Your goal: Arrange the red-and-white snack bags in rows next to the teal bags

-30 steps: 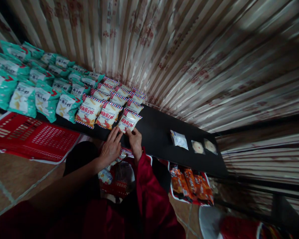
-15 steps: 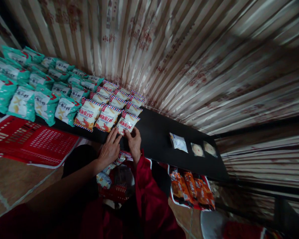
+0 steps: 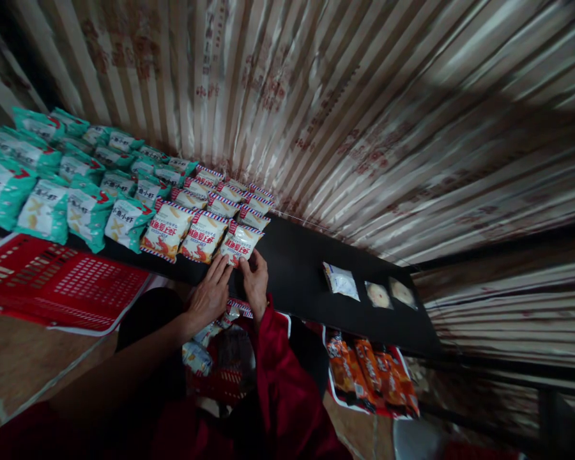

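Observation:
A white snack bag (image 3: 242, 241) with red lettering and a striped edge stands at the right end of the front row on a black shelf (image 3: 294, 246). My left hand (image 3: 213, 291) reaches its lower left corner, fingers stretched out and tips touching it; its thumb is hidden. At the lower right corner, my right hand (image 3: 255, 279) pinches the bag between thumb and fingers. Matching bags (image 3: 204, 236) stand to the left and in rows behind. Farther left are rows of teal snack bags (image 3: 90, 213).
Along the shelf to the right lie a white packet (image 3: 341, 281) and two small round wrapped items (image 3: 378, 295). Below are a red basket (image 3: 105, 281), a basket with more packets (image 3: 196, 358) between my knees, and orange packets (image 3: 364, 367). A pleated curtain (image 3: 278, 115) hangs behind.
The camera view has tilted slightly, so the shelf and bags appear a little lower. Both hands remain at the same bag, with hardly any shift against it.

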